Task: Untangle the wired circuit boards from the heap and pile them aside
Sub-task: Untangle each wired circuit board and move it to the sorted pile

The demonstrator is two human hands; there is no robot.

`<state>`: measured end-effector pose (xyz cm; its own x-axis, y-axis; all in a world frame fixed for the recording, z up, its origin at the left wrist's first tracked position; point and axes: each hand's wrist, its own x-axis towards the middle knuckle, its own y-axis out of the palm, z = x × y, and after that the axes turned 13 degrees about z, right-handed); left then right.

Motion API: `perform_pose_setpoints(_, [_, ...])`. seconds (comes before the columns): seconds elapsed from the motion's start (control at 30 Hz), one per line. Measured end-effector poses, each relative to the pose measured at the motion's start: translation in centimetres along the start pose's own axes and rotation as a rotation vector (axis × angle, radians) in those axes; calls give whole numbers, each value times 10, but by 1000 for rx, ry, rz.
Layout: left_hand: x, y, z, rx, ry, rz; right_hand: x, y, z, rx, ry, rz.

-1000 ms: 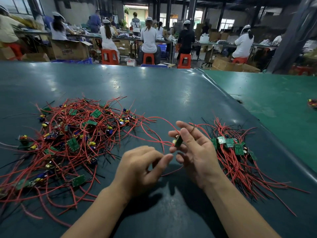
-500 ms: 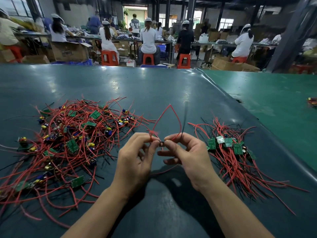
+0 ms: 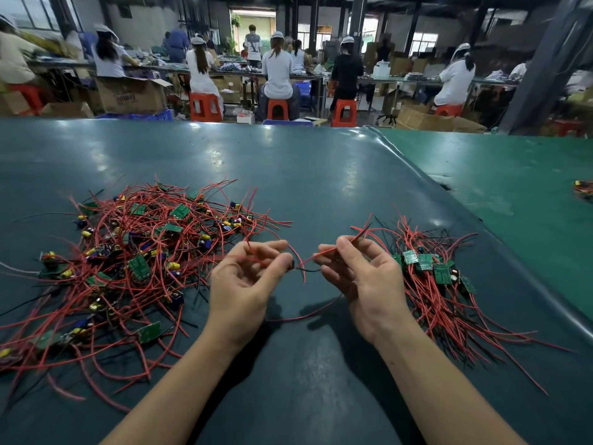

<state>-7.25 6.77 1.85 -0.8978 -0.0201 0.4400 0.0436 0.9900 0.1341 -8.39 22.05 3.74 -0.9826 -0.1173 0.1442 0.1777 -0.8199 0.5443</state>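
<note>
Two hands work at frame centre in the head view: the left hand (image 3: pixel 247 277) pinches what may be a small board, blurred, and the right hand (image 3: pixel 359 271) pinches its red wire (image 3: pixel 324 252). Drawing the wire out slowly should free it before it joins the sorted pile (image 3: pixel 430 271) at right; the heap (image 3: pixel 134 252) lies left on the desk (image 3: pixel 288 175). Half a second earlier the hands touched; now they are apart.

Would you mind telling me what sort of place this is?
Probably an electronics assembly workshop: capped workers on orange stools at long benches, cardboard cartons, and a heap of wired circuit boards.
</note>
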Motion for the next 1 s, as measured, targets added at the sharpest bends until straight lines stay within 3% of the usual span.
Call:
perform_pose_setpoints(0.1, [1, -1, 2, -2, -31, -3, 0, 0, -1, 21, 20, 55])
perform_pose_setpoints(0.27, [0, -4, 1, 89, 9, 14, -7, 9, -13, -251, 256, 158])
perform_pose_setpoints(0.5, [-7, -2, 2, 203, -82, 184, -8, 6, -12, -317, 143, 135])
perform_pose_setpoints(0.67, [-7, -4, 2, 285, -61, 214, -5, 5, -11, -367, 65, 14])
perform_pose_setpoints(1.0, [-11, -5, 1, 440, 90, 195, 12, -21, 10, -86, -31, -312])
